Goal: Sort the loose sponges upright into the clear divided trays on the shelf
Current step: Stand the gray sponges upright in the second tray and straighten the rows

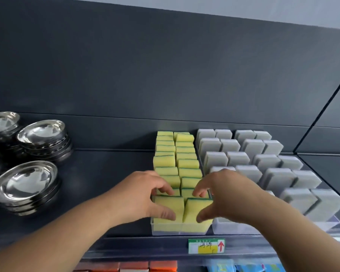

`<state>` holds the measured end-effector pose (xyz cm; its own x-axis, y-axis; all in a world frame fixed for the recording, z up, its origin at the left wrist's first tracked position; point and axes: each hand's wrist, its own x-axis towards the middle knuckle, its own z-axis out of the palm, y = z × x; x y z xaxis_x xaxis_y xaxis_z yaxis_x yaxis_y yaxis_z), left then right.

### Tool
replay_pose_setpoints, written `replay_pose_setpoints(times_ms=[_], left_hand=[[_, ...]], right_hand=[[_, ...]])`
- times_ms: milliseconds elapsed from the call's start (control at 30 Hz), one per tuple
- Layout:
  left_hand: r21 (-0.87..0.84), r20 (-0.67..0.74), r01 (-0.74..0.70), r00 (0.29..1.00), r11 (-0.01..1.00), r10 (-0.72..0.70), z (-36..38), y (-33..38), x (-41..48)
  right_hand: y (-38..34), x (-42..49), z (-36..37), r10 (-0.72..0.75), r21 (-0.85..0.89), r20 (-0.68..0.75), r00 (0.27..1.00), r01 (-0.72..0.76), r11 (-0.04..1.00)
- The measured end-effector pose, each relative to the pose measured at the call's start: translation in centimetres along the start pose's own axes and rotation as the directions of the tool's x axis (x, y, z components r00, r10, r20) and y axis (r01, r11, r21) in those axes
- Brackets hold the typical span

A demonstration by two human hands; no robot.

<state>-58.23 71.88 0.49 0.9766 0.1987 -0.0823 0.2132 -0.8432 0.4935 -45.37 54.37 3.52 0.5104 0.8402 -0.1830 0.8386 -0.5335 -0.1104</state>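
A clear divided tray [166,230] on the dark shelf holds two rows of yellow sponges [185,154] with green backing, all upright. My left hand [145,195] pinches the front left yellow sponge [169,205], thumb on its front face and fingers behind its top edge. My right hand [222,195] pinches the front right yellow sponge [194,208] the same way. To the right, a second clear tray [230,228] carries several grey sponges [251,148] standing in slanted rows.
Stacks of shiny steel dishes [26,183] sit on the shelf's left part, with another dish stack [43,134] behind. A price label [206,245] with a red arrow hangs on the shelf's front edge. Orange and blue packs show on the shelf below.
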Motion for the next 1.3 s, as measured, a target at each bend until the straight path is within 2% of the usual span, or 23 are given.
replay_pose_setpoints(times_ms=[100,167,267,400,600,833,933,1033,1100,1233,1300], left_hand=[[0.05,-0.036,-0.017,0.999,0.999,0.019,0.7,0.2,-0.2],[0.051,-0.106,0.007,0.994,0.999,-0.002,1.2,0.2,-0.2],[0.068,-0.135,0.042,0.99,0.997,-0.033,2.5,0.5,-0.3],[0.132,-0.183,0.083,0.981,0.988,-0.058,4.1,1.3,-0.8],[0.01,-0.263,0.277,0.928,0.961,-0.264,5.0,2.0,-1.8],[0.044,-0.267,0.264,0.933,0.964,-0.243,6.0,2.4,-2.1],[0.009,-0.269,0.253,0.933,0.967,-0.241,5.4,2.8,-2.6],[-0.07,-0.359,0.247,0.898,0.966,-0.255,4.5,2.8,-2.1],[-0.09,-0.338,0.266,0.898,0.96,-0.281,4.1,2.3,-1.0],[-0.004,-0.166,0.254,0.954,0.967,-0.252,3.7,1.1,1.0],[-0.028,-0.152,0.221,0.963,0.975,-0.223,3.1,0.5,1.7]], right_hand=[[-0.7,0.0,0.1,-0.008,-0.042,-0.008,1.0,0.008,0.999],[-0.9,0.4,0.4,-0.004,-0.037,-0.03,1.0,0.003,0.999],[-1.3,0.7,1.4,0.002,-0.038,-0.033,0.999,-0.004,0.999],[-1.3,0.4,2.7,-0.063,-0.081,-0.062,0.996,0.058,0.995],[-0.6,-0.4,3.7,-0.119,-0.077,-0.112,0.987,0.11,0.991],[-0.6,0.2,4.4,-0.117,-0.119,-0.1,0.988,0.105,0.987],[-0.2,-0.3,3.4,-0.134,-0.034,-0.11,0.985,0.131,0.991],[0.1,-0.5,2.4,-0.123,0.069,-0.198,0.972,0.139,0.988],[0.1,0.2,2.4,-0.097,0.069,-0.215,0.972,0.114,0.991],[-0.2,1.9,2.3,-0.033,0.003,-0.075,0.997,0.033,0.999],[-0.1,2.7,1.6,-0.016,0.002,-0.056,0.998,0.017,1.0]])
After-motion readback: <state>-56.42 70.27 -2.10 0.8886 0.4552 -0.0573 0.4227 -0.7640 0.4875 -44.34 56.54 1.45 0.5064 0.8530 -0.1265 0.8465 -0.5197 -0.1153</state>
